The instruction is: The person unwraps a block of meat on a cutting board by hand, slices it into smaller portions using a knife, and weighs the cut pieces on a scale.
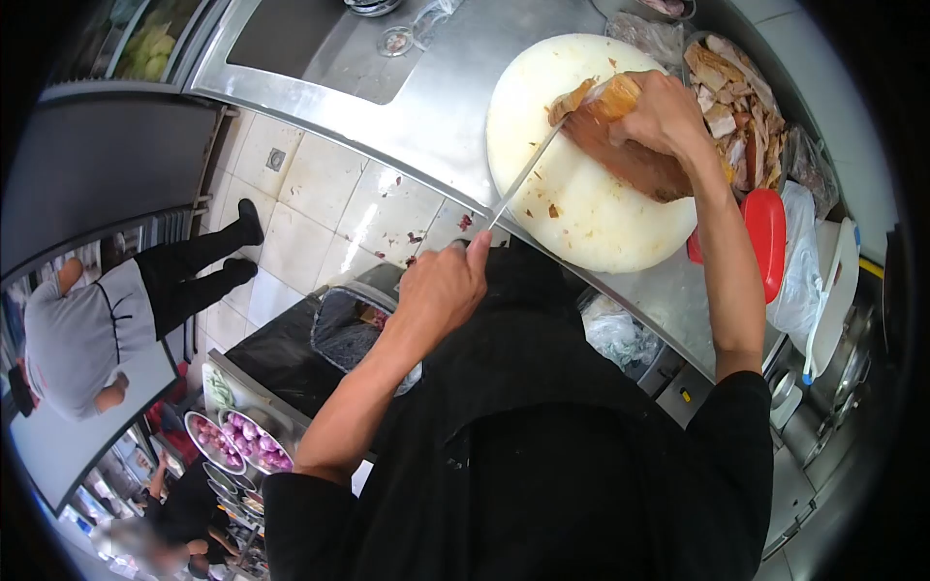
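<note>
My left hand [444,290] is closed round the handle of a long thin knife [523,178]. The blade reaches up over the round white chopping board [523,87], its far end against a piece of browned cooked meat [628,160]. My right hand [661,114] grips this meat from above, with the fingers curled over its golden-brown end. Small brown scraps are scattered over the board. Just right of the board stands a container heaped with cut cooked meat [741,107].
A red plastic lid or box [763,244] and clear plastic bags [799,257] lie right of my forearm. The steel counter [446,126] has a sink at upper left. Below left are a lined bin [339,329] and bowls of purple onions [254,441]. Other people are at far left.
</note>
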The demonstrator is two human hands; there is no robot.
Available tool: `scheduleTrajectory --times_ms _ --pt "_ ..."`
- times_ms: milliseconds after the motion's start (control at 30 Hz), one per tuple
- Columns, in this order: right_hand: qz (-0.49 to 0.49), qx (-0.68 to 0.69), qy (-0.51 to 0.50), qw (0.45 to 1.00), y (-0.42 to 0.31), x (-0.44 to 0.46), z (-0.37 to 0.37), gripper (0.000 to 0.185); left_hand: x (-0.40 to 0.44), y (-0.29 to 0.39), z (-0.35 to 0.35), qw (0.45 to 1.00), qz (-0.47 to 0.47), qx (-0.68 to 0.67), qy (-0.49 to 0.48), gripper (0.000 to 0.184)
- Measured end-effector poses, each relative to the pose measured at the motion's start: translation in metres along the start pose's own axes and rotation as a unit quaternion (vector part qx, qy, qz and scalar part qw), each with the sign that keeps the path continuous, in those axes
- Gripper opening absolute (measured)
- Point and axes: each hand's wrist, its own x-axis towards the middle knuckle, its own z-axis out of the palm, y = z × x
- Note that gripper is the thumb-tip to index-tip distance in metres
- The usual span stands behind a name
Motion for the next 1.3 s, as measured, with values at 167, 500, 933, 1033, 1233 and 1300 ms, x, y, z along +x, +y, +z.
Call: scheduleTrajectory --times_ms 167,500,933,1033,1233,1300 --pt "-0.014 0.005 0.004 1.0 0.003 0.0 0.002 0.055 0.038 0.013 0.006 1.0 -0.001 -0.025 0.008 0.057" --pt "0.034 0.015 -0.008 0.999 0.01 0.014 -0.002 0.055 0.02 -0.013 0.004 0.999 -0.021 0.024 -0.04 0.071" --pt "0.04 0.317 -0.198 0.927 0.08 0.051 0.016 0.042 0.052 0.003 0.011 0.998 -0.067 -0.004 -0.006 0.079" --pt "0.041 0.289 -0.167 0.942 0.088 0.054 0.014 0.079 0.049 0.003 0.012 0.996 -0.067 -0.051 0.026 0.079" --pt "0.042 0.14 -0.026 0.989 0.072 0.058 0.036 0.098 0.018 -0.008 -0.01 0.971 -0.065 -0.219 0.066 0.076" --pt "-0.077 0.117 0.137 0.981 0.025 0.05 0.052 0.073 0.006 -0.026 -0.009 0.951 -0.126 -0.264 0.098 0.078"
